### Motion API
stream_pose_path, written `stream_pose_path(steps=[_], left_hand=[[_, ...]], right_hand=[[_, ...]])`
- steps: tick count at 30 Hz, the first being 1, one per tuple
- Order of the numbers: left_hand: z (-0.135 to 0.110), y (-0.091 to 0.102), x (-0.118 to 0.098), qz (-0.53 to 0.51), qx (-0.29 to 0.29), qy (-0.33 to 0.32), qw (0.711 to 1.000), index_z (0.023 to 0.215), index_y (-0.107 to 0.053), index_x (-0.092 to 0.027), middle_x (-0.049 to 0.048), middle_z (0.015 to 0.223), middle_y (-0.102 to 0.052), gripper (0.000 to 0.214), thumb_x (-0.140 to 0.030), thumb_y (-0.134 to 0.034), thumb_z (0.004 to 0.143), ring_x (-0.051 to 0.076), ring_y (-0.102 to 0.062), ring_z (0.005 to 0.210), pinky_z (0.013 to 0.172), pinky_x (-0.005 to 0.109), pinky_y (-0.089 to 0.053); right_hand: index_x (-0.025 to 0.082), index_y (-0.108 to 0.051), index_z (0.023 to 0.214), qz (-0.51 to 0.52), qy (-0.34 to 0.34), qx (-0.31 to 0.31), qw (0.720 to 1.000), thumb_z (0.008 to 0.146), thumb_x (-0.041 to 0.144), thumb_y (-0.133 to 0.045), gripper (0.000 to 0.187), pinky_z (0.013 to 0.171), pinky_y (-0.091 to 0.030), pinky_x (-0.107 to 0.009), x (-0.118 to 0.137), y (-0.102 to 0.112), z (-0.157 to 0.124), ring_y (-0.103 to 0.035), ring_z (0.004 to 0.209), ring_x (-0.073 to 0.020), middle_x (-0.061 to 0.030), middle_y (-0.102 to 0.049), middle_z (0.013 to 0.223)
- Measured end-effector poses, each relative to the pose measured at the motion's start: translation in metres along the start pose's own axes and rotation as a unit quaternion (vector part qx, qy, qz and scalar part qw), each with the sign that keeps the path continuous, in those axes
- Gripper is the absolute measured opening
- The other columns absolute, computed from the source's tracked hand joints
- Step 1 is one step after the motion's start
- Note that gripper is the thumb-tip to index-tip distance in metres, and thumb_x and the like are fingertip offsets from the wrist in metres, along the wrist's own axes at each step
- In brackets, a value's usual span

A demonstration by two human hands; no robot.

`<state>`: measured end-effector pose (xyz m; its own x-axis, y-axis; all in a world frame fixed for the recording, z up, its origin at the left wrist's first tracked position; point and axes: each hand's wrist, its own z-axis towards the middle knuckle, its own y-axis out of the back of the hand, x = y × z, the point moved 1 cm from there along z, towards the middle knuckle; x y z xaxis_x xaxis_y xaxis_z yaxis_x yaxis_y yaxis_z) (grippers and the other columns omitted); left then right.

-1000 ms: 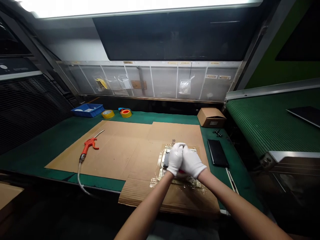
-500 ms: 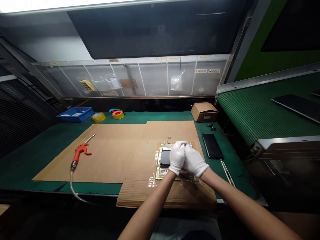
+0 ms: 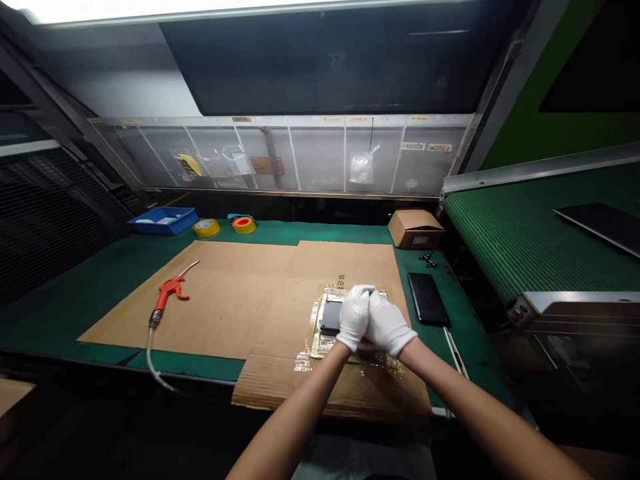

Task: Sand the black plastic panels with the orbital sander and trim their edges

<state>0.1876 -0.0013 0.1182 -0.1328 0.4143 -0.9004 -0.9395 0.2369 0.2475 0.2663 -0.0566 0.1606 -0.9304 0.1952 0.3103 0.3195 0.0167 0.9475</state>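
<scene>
Left hand (image 3: 353,319) and right hand (image 3: 388,327) in white gloves clasped together, fingers (image 3: 363,291) clenched, small red thing (image 3: 367,341) showing beneath, grip on it unclear. Dark flat device (image 3: 331,317) lies on clear film (image 3: 316,330) over cardboard sheet (image 3: 240,300), not yet covered; black slab (image 3: 428,299) beside on bench (image 3: 467,333)

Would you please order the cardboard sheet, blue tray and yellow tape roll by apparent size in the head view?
Largest to smallest:
1. cardboard sheet
2. blue tray
3. yellow tape roll

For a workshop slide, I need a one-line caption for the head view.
White-gloved left hand and right hand clasped over a dark flat device in shiny wrap on cardboard.
</scene>
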Motion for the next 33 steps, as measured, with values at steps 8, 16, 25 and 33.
stream_pose_path(steps=[8,16,25,33], left_hand=[[-0.001,0.045,0.012,0.0,-0.025,0.008,1.0,0.097,-0.07,-0.018,0.0081,0.104,-0.074,0.027,-0.021,-0.043,0.095,0.021,-0.068,0.102,0.1,0.037,-0.051],[0.005,0.066,0.028,-0.023,-0.054,0.018,0.998,0.097,-0.071,-0.016,0.01,0.105,-0.075,0.028,-0.023,-0.044,0.093,0.022,-0.069,0.104,0.103,0.04,-0.052],[0.031,0.044,0.025,-0.055,-0.018,0.06,0.997,0.087,-0.069,-0.016,0.0087,0.099,-0.076,0.024,-0.019,-0.045,0.086,0.02,-0.069,0.098,0.1,0.035,-0.053],[0.052,0.046,0.029,-0.064,-0.004,0.108,0.992,0.078,-0.068,-0.019,0.0068,0.091,-0.076,0.023,-0.014,-0.045,0.081,0.021,-0.07,0.094,0.098,0.036,-0.054]], right_hand=[[0.005,-0.057,0.129,-0.04,0.092,0.0,0.995,0.09,0.019,-0.056,0.041,0.09,-0.052,-0.033,0.041,-0.014,0.015,-0.067,0.105,-0.0278,-0.0221,-0.065,0.116],[0.002,-0.053,0.132,-0.037,0.08,0.007,0.996,0.084,0.019,-0.065,0.052,0.09,-0.051,-0.035,0.064,-0.019,0.026,-0.066,0.1,-0.0277,-0.0234,-0.063,0.119],[0.004,-0.056,0.126,-0.029,0.004,-0.027,0.999,0.097,0.017,-0.048,0.033,0.084,-0.052,-0.031,0.047,-0.013,0.041,-0.07,0.099,-0.0265,-0.0228,-0.067,0.112],[0.013,-0.06,0.13,0.006,0.029,0.052,0.998,0.097,0.041,-0.066,0.044,0.094,-0.056,-0.043,0.043,-0.006,0.056,-0.065,0.108,-0.0238,-0.0132,-0.063,0.126]])
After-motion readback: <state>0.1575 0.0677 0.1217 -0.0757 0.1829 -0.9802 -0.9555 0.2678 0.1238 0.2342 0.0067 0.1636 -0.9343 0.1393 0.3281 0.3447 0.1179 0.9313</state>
